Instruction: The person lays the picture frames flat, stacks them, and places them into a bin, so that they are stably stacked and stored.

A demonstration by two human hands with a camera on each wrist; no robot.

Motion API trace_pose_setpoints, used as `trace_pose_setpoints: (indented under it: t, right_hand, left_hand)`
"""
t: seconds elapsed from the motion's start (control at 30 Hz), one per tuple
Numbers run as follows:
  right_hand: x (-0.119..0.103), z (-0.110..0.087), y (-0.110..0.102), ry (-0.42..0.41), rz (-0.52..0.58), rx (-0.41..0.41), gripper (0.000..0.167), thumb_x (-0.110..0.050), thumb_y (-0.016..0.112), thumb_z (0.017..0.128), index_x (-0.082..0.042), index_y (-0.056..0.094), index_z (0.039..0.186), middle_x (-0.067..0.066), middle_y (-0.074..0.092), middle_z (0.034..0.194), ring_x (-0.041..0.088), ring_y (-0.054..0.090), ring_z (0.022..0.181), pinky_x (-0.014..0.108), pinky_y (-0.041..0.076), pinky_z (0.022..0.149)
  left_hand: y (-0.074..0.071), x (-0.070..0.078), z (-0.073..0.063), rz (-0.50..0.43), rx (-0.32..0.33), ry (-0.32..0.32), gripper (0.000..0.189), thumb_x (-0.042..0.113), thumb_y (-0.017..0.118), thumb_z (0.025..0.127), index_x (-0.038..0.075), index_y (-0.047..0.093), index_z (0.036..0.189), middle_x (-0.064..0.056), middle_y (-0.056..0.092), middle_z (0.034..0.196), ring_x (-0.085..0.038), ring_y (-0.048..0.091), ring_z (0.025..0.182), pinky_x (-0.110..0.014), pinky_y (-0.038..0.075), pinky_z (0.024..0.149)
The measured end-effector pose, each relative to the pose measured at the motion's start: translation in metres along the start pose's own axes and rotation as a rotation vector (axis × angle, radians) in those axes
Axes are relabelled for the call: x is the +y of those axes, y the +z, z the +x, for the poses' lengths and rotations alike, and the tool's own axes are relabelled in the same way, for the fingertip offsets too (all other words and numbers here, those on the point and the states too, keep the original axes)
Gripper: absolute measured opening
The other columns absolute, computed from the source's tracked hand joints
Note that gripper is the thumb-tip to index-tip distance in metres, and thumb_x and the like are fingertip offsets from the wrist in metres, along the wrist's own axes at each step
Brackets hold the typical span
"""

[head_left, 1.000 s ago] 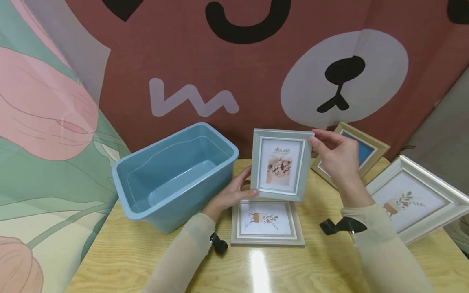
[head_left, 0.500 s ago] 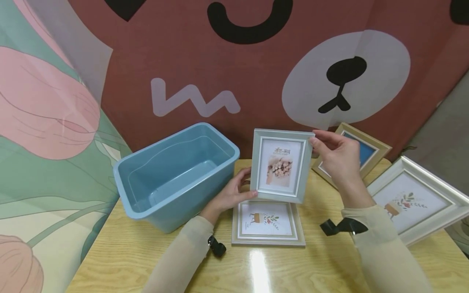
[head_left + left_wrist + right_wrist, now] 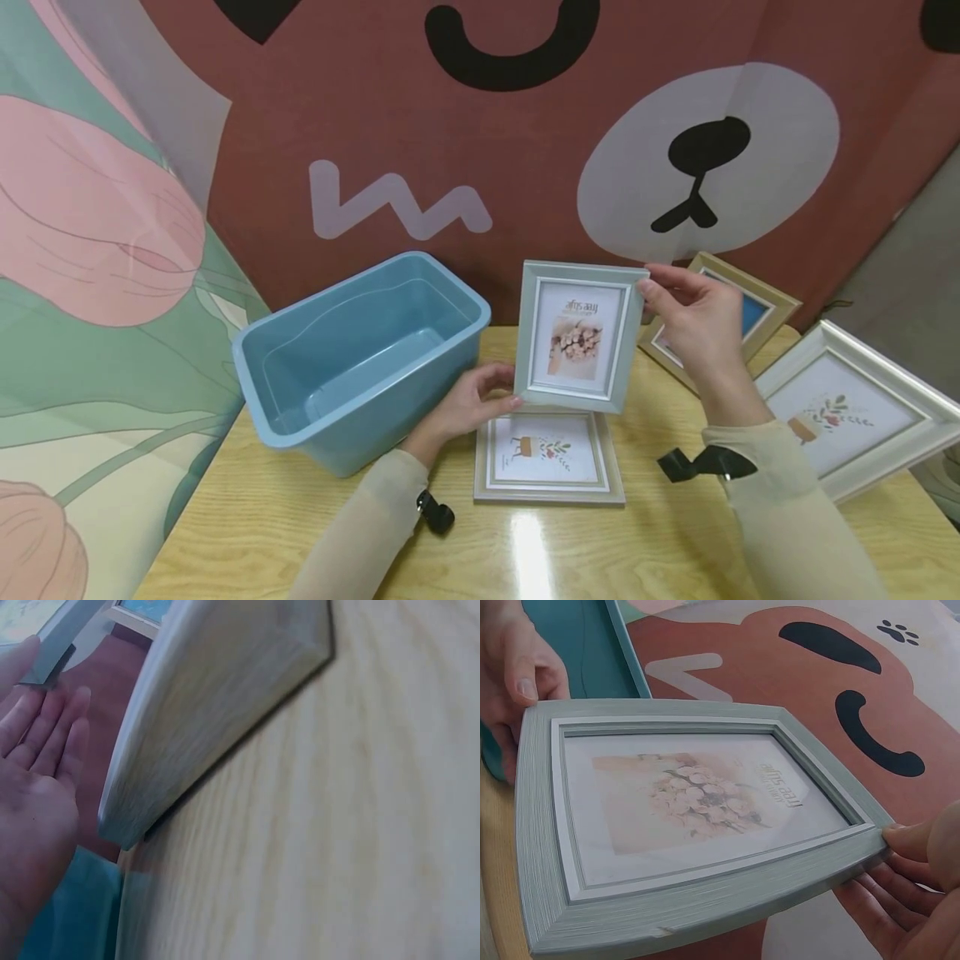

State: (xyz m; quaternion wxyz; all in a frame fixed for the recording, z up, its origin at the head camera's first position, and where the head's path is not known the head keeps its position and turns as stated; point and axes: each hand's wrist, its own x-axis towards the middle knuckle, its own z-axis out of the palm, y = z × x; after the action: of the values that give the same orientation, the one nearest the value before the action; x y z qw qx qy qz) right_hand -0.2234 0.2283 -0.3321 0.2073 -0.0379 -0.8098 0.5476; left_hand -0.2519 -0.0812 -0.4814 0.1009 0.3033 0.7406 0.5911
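Observation:
A pale grey-green picture frame (image 3: pixel 577 400) with a floral print stands tilted up in the head view. My right hand (image 3: pixel 701 321) pinches its upper right corner between thumb and fingers; the right wrist view shows the thumb on the front and fingers beneath. Beside the lower left corner is my left hand (image 3: pixel 474 400), its fingertips right at the edge. In the left wrist view its fingers (image 3: pixel 51 739) are extended and loose. Below the raised frame, a beige picture frame (image 3: pixel 547 493) lies flat on the table, its far edge partly hidden.
A blue plastic bin (image 3: pixel 375 417) stands on the wooden table (image 3: pixel 247 508), left of the left hand. A tan frame (image 3: pixel 776 302) with a blue picture lies behind the right hand. A silver-white frame (image 3: pixel 892 450) leans up at the right, partly hidden by the forearm.
My left hand has slid slightly left and down, its thumb moving off the frame's front to the corner. The grey-green frame has shifted slightly right with my right hand.

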Motion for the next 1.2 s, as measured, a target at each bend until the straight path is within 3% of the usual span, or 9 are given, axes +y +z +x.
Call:
trace_pose_setpoints:
  t: [0.2,0.33,0.57,0.67,0.83,0.97,1.2]
  right_hand:
    - [0.001,0.000,0.000,0.007,-0.013,-0.006,0.040,-0.036,0.073,0.103,-0.012,0.075,0.136,-0.018,0.072,0.103,0.002,0.075,0.084,0.014,0.054,0.057]
    - [0.003,0.001,0.000,0.003,-0.019,-0.005,0.041,-0.035,0.072,0.104,-0.011,0.075,0.137,-0.015,0.073,0.107,0.001,0.075,0.084,0.016,0.050,0.050]
    - [0.003,0.001,0.000,0.009,0.002,-0.001,0.040,-0.033,0.073,0.104,-0.009,0.075,0.136,-0.021,0.071,0.103,0.000,0.075,0.085,0.013,0.052,0.056]
    - [0.004,0.001,0.001,0.003,0.012,-0.009,0.041,-0.033,0.074,0.104,-0.008,0.074,0.136,-0.022,0.071,0.101,-0.001,0.074,0.085,0.012,0.054,0.060]
    - [0.007,0.000,-0.001,-0.036,0.047,-0.028,0.039,-0.031,0.074,0.104,-0.006,0.075,0.133,-0.020,0.074,0.098,-0.002,0.073,0.080,0.014,0.051,0.053]
    - [0.010,0.000,-0.003,-0.078,0.081,-0.048,0.034,-0.026,0.072,0.105,-0.004,0.075,0.131,-0.022,0.076,0.098,-0.003,0.074,0.079,0.016,0.048,0.048]
    - [0.012,-0.002,-0.006,-0.094,0.094,-0.073,0.035,-0.027,0.069,0.107,-0.006,0.074,0.134,-0.024,0.076,0.104,-0.003,0.077,0.084,0.016,0.046,0.048]
  left_hand:
    - [0.001,0.001,-0.005,-0.009,0.044,-0.024,0.038,0.002,0.073,0.098,-0.012,0.065,0.133,-0.031,0.071,0.127,-0.028,0.072,0.115,-0.030,0.060,0.104]
    - [0.003,0.001,-0.006,-0.041,0.073,-0.032,0.037,-0.001,0.074,0.096,-0.014,0.066,0.131,-0.033,0.071,0.125,-0.022,0.074,0.108,-0.023,0.062,0.096]
    - [0.007,0.003,-0.010,-0.051,0.138,-0.039,0.037,-0.002,0.076,0.095,-0.015,0.066,0.128,-0.034,0.072,0.123,-0.024,0.076,0.108,-0.024,0.063,0.095]
    - [0.008,0.005,-0.013,-0.073,0.169,-0.041,0.038,-0.005,0.076,0.093,-0.015,0.065,0.129,-0.035,0.072,0.122,-0.019,0.075,0.105,-0.023,0.062,0.095]
    - [0.010,0.004,-0.016,-0.116,0.232,-0.031,0.039,-0.008,0.077,0.091,-0.015,0.065,0.128,-0.037,0.071,0.120,-0.007,0.071,0.099,-0.021,0.061,0.096]
    - [0.011,0.006,-0.019,-0.133,0.266,-0.026,0.037,-0.009,0.077,0.091,-0.017,0.066,0.125,-0.038,0.071,0.119,-0.004,0.071,0.097,-0.022,0.062,0.096]
    - [0.012,0.007,-0.024,-0.067,0.318,-0.008,0.030,-0.005,0.079,0.091,-0.013,0.072,0.119,-0.033,0.074,0.118,-0.001,0.072,0.096,-0.022,0.062,0.092]
